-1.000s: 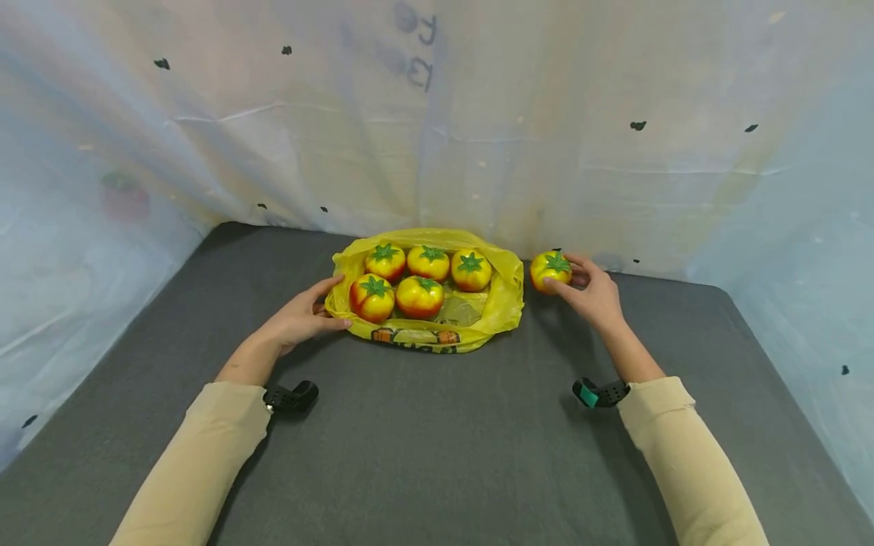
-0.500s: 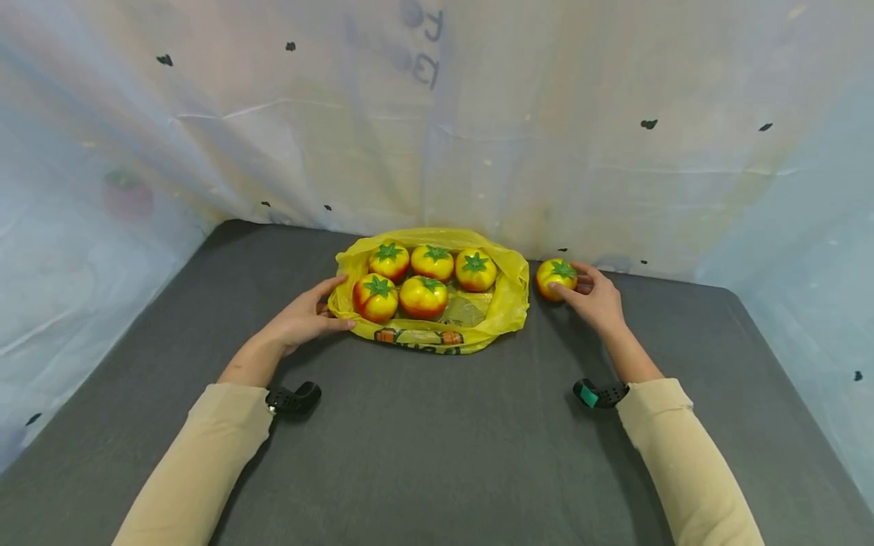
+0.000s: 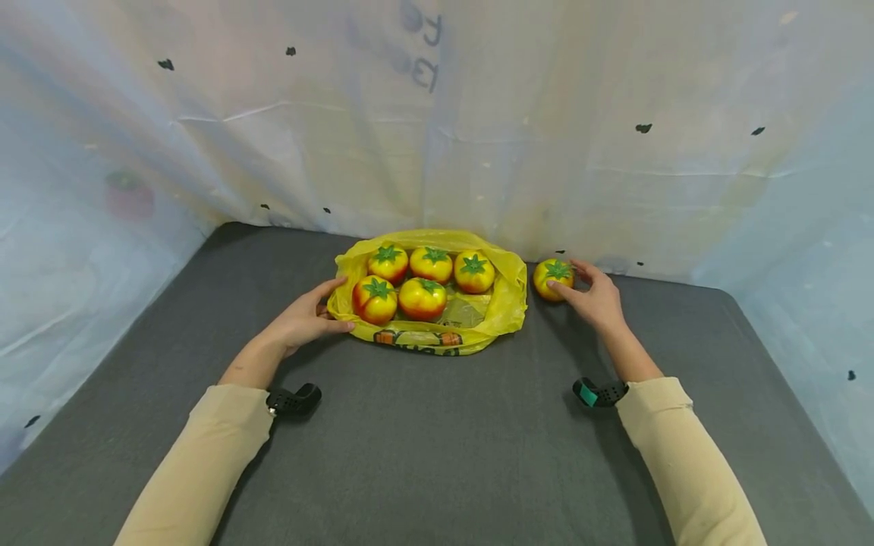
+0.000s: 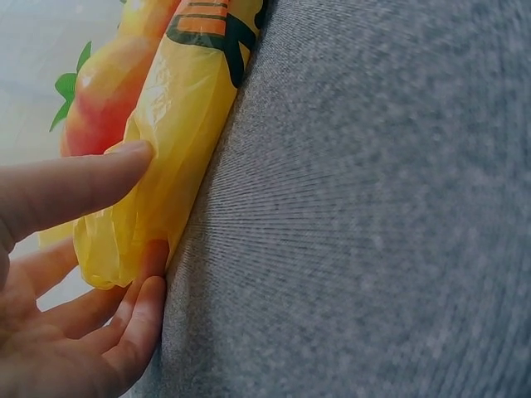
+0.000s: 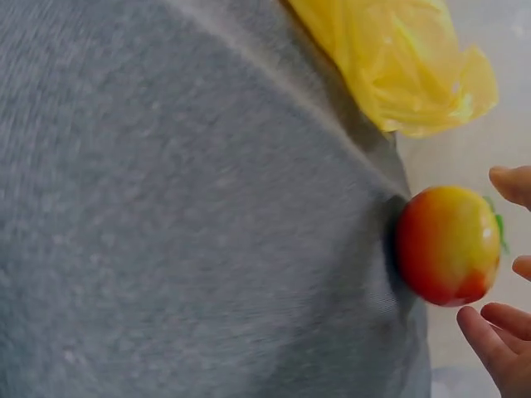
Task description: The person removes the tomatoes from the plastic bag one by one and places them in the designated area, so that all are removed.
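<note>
A yellow plastic bag (image 3: 507,307), rolled open, lies at the back of the dark table and holds several yellow-red tomatoes (image 3: 422,299) with green star-shaped leaves, artificial in look. My left hand (image 3: 303,318) holds the bag's left end; in the left wrist view the thumb lies on its front side and the fingers (image 4: 137,332) reach round behind and under it. One more tomato (image 5: 448,245) rests on the table just right of the bag. Around its right side my right hand (image 3: 594,302) stands with thumb and fingers spread, apart from it in the right wrist view.
Behind the table hangs a pale plastic sheet (image 3: 546,136) with dark marks, close to the bag and the lone tomato. Similar sheeting (image 3: 75,250) borders the left side. Dark cloth covers the table (image 3: 437,440). Each wrist wears a black band (image 3: 295,399).
The lone tomato, held in my right hand earlier, has come down a little onto the table, and the fingers have loosened from it. My left hand and the bag have stayed in place.
</note>
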`<state>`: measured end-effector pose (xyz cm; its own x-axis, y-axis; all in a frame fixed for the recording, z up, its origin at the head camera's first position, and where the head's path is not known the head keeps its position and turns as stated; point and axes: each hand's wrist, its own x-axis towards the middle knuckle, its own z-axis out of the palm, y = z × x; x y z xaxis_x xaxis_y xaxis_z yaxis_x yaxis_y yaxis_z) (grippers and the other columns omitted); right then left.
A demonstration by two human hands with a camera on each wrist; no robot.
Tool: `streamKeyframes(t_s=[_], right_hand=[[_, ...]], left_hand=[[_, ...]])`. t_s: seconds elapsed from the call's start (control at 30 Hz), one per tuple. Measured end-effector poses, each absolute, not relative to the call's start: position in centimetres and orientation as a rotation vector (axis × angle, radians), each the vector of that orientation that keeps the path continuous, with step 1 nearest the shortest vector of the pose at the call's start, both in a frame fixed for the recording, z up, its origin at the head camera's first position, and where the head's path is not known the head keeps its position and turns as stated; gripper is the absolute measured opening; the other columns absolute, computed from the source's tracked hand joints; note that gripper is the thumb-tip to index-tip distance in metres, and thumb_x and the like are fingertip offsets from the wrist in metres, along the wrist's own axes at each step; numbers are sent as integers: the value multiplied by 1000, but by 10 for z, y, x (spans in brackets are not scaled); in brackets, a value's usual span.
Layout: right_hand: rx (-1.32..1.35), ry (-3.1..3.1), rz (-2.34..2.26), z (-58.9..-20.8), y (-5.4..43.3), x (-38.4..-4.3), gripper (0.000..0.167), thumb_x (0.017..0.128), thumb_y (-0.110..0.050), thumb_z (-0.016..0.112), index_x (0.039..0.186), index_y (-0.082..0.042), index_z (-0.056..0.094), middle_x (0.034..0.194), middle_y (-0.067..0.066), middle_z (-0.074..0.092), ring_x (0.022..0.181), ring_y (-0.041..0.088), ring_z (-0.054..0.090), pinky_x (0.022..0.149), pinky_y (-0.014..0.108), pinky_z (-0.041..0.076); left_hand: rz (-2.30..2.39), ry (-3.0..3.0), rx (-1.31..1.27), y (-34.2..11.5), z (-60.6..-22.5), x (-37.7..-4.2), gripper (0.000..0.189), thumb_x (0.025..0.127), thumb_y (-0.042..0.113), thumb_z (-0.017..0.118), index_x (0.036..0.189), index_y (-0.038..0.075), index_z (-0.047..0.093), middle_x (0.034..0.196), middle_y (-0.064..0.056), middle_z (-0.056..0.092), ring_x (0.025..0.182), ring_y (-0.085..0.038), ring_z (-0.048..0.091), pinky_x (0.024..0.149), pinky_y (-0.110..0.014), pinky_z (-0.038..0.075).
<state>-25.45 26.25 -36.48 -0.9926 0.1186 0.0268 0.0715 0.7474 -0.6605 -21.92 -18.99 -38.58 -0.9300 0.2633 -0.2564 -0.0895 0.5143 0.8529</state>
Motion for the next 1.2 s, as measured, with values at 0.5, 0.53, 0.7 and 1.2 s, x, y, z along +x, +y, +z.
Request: streamKeyframes(t_s=[0.5,0.53,0.7,1.2], right_hand=[[39,-2749,1244,-330,226,-253,68,91,-44,62,146,-9,41,149,18,38,137,36,37,108,51,35],[55,-2748,1247,-329,221,-254,68,91,-44,62,146,-9,41,149,18,39,136,35,38,108,51,35],[181,-2735,1263,-325,202,-259,65,93,-40,62,145,-8,42,146,19,42,134,34,41,106,49,38],[343,-2697,1347,-330,170,-265,58,92,-31,64,141,-6,46,143,19,46,131,33,44,102,48,43]], left_hand=[[1373,2440,123,-191,-386,-221,91,87,20,71,156,16,13,158,-23,11,136,-43,32,102,-54,40],[1373,2442,122,-191,-386,-221,91,87,19,71,156,16,13,158,-23,11,136,-43,32,102,-54,40],[1377,2431,122,-191,-385,-220,91,87,20,71,156,16,12,158,-23,11,136,-42,32,103,-53,39],[1383,2430,106,-186,-385,-216,91,87,20,72,156,16,13,158,-24,13,135,-42,34,102,-53,40]])
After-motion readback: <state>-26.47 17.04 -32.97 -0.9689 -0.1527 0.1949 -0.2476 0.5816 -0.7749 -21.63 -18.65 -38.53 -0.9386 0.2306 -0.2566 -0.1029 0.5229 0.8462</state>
